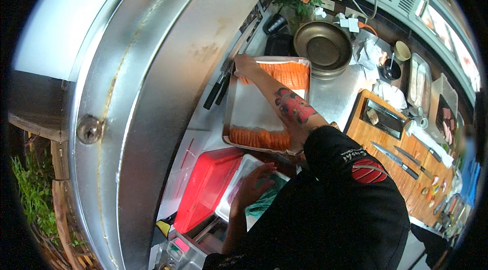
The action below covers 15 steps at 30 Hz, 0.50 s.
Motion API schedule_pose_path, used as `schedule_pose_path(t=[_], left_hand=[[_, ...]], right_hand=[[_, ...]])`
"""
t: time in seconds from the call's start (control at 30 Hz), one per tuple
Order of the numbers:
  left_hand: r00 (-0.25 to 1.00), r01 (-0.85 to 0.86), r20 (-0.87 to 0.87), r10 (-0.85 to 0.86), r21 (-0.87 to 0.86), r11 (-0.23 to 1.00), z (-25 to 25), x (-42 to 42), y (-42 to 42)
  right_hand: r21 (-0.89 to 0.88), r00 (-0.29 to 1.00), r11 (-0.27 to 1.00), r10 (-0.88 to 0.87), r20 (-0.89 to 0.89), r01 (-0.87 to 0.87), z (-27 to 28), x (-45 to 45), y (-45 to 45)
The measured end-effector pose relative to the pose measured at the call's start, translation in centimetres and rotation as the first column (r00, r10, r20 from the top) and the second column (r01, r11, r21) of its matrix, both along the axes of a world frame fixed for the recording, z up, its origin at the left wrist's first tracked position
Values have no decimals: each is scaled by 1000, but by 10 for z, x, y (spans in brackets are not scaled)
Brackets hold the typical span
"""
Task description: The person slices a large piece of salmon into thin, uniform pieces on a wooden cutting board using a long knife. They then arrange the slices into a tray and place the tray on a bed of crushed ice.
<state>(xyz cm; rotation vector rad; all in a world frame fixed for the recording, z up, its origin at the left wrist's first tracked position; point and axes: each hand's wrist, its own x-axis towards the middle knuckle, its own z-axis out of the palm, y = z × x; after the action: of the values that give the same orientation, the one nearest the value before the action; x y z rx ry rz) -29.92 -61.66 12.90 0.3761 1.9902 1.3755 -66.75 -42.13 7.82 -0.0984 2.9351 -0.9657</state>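
A metal tray [226,117] lined with white paper holds orange salmon-like slices [289,73] along its far end and more [259,138] along its near end. My right hand [244,65] is curled at the tray's far left corner; its fingertips are partly hidden. My tattooed right forearm crosses above the tray. Below it, my left hand [256,186] is held with fingers apart over a white container [225,209] with green plastic [263,201] in it. Nothing shows in the left hand. A red plastic bin or lid [202,190] stands beside that container.
Black-handled knives [214,93] hang beside the tray. Stacked pans [323,47] stand behind it, near a flower vase [301,7]. At right, a wooden cutting board [410,190] carries knives [396,160] and a black dish [383,117]. A curved metal hood or panel [160,79] fills the left.
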Motion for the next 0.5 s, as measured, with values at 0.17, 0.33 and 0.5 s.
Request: schedule_pose_path(t=[0.17,0.33,0.5], left_hand=[[993,88,80,-89,13,996,7,-16,20],[965,207,-151,-212,-49,977,4,-38,48],[925,348,-178,-335,47,936,-7,-39,128]], right_hand=[[-52,985,998,34,-171,-44,-22,3,27],[-240,852,885,260,-454,-398,16,83,103],[-369,947,929,-108,-303,-12,89,329,272]])
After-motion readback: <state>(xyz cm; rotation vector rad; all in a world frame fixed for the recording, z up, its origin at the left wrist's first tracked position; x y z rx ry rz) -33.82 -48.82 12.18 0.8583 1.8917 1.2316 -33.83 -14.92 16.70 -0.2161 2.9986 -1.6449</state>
